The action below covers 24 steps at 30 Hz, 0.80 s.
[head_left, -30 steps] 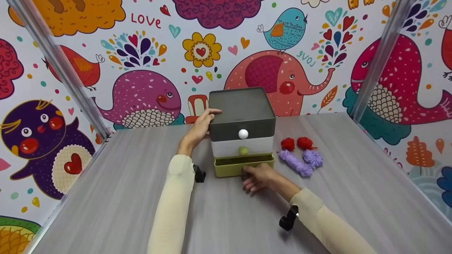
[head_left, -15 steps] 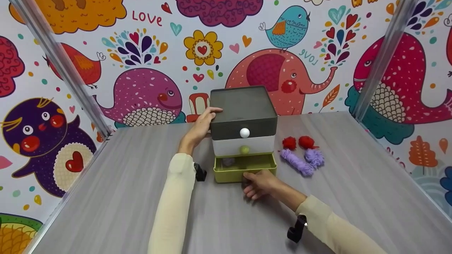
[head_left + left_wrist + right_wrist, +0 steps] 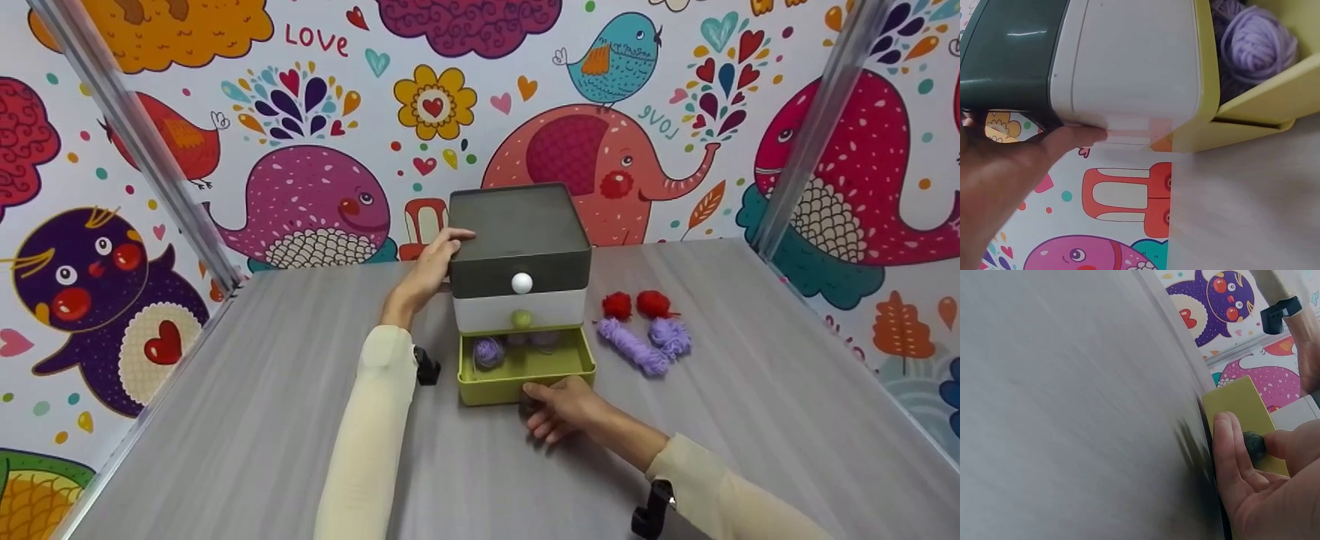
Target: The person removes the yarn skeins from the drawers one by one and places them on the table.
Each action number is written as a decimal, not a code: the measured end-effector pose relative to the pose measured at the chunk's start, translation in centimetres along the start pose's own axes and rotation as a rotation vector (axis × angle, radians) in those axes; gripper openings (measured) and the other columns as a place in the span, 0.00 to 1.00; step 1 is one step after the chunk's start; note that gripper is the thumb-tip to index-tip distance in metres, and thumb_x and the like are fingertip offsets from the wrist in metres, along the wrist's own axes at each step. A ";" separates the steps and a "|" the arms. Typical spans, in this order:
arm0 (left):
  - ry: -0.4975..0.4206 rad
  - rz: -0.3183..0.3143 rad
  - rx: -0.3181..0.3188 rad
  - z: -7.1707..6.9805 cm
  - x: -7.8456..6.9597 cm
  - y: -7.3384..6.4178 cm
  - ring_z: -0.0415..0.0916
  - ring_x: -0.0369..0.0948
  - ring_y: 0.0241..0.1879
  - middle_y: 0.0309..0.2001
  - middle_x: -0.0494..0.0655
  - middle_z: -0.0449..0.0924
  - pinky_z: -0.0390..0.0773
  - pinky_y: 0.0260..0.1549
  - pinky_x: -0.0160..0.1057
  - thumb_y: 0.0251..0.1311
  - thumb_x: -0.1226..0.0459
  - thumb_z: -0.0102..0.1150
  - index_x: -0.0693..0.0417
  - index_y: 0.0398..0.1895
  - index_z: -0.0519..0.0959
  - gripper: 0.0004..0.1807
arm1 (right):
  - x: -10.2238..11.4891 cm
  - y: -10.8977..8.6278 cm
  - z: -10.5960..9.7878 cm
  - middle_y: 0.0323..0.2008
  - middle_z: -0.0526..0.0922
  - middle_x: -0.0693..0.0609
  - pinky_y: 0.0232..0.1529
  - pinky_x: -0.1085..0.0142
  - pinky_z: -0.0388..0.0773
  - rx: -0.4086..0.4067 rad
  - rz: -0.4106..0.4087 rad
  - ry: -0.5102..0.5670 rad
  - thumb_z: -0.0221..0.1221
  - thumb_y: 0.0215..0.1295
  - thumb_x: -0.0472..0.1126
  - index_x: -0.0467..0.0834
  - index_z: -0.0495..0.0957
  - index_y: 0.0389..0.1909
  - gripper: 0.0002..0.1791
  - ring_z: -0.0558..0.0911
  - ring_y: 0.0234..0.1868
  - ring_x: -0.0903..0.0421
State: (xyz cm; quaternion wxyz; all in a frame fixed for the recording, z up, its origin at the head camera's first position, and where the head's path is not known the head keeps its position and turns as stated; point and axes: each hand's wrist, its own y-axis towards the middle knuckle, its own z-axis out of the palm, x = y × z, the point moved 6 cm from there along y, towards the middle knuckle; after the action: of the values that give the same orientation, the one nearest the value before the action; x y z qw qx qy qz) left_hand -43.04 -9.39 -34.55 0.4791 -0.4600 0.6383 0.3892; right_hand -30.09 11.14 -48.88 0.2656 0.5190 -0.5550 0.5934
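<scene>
A small three-tier drawer unit stands on the table, its tiers dark grey, white and olive green. My left hand rests against its left side, fingertips over the top edge; in the left wrist view the thumb lies straight along the side. The green bottom drawer is pulled out. With thumb and fingers my right hand pinches its dark round knob, seen in the right wrist view. Inside the drawer lies a lilac yarn ball, with more yarn balls behind, partly hidden beneath the white tier.
Right of the unit lie two red yarn balls, a lilac yarn skein and a lilac yarn bundle. A white knob and a green knob stick out from the upper drawers. A printed wall borders the table's back edge.
The bottom drawer has slid out toward me with my right hand on its knob, bringing the yarn balls inside into view. My left hand has stayed on the unit.
</scene>
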 end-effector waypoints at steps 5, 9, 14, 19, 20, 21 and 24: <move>-0.004 0.004 0.007 0.0 -0.1 -0.1 0.81 0.45 0.42 0.55 0.57 0.72 0.83 0.43 0.44 0.79 0.57 0.30 0.43 0.68 0.69 0.22 | -0.4 -0.6 0.1 0.19 0.86 0.49 0.21 0.67 0.81 0.021 0.001 -0.010 0.59 0.71 0.53 0.32 0.84 0.35 0.25 0.83 0.18 0.60; -0.022 0.005 0.011 0.0 -0.1 0.0 0.80 0.45 0.42 0.55 0.57 0.72 0.82 0.42 0.43 0.79 0.58 0.30 0.43 0.68 0.69 0.22 | -0.7 -1.2 0.4 0.18 0.85 0.50 0.20 0.68 0.80 0.041 0.006 -0.027 0.58 0.71 0.53 0.31 0.84 0.35 0.25 0.82 0.17 0.60; -0.037 -0.005 0.004 -0.1 0.1 0.1 0.80 0.43 0.41 0.53 0.56 0.73 0.82 0.41 0.42 0.78 0.58 0.31 0.43 0.67 0.69 0.22 | -1.1 -2.0 0.8 0.18 0.85 0.51 0.19 0.68 0.80 0.062 0.005 -0.041 0.57 0.71 0.55 0.31 0.83 0.36 0.26 0.82 0.17 0.61; -0.043 -0.005 0.004 -0.1 0.1 0.1 0.80 0.43 0.42 0.54 0.56 0.73 0.82 0.41 0.42 0.78 0.58 0.31 0.43 0.67 0.69 0.22 | -1.2 -2.8 1.1 0.18 0.85 0.51 0.19 0.68 0.80 0.073 0.001 -0.042 0.57 0.71 0.54 0.32 0.84 0.35 0.26 0.82 0.17 0.62; -0.043 -0.005 0.004 -0.1 0.1 0.1 0.80 0.44 0.42 0.54 0.56 0.72 0.82 0.41 0.42 0.78 0.58 0.31 0.43 0.67 0.69 0.22 | -1.2 -2.9 1.2 0.18 0.85 0.51 0.19 0.68 0.80 0.075 -0.001 -0.041 0.57 0.71 0.54 0.32 0.84 0.35 0.26 0.82 0.17 0.62; -0.043 -0.004 0.004 -0.1 0.1 0.1 0.80 0.44 0.43 0.55 0.56 0.72 0.82 0.42 0.42 0.78 0.58 0.31 0.44 0.67 0.69 0.22 | -1.3 -3.1 1.2 0.18 0.85 0.51 0.19 0.68 0.80 0.077 -0.004 -0.039 0.57 0.71 0.54 0.32 0.84 0.35 0.26 0.82 0.16 0.62; -0.038 -0.004 0.009 0.0 0.1 0.2 0.79 0.44 0.43 0.56 0.56 0.71 0.82 0.43 0.43 0.78 0.58 0.31 0.44 0.68 0.69 0.22 | -1.6 -3.5 1.3 0.17 0.85 0.52 0.19 0.69 0.79 0.082 -0.007 -0.037 0.57 0.71 0.54 0.31 0.84 0.34 0.27 0.82 0.16 0.62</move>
State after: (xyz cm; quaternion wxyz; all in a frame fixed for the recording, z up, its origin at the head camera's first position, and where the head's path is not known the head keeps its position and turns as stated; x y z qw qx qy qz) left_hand -43.19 -9.34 -34.65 0.4940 -0.4516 0.6299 0.3940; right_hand -26.05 11.16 -49.17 0.2358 0.5422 -0.5332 0.6050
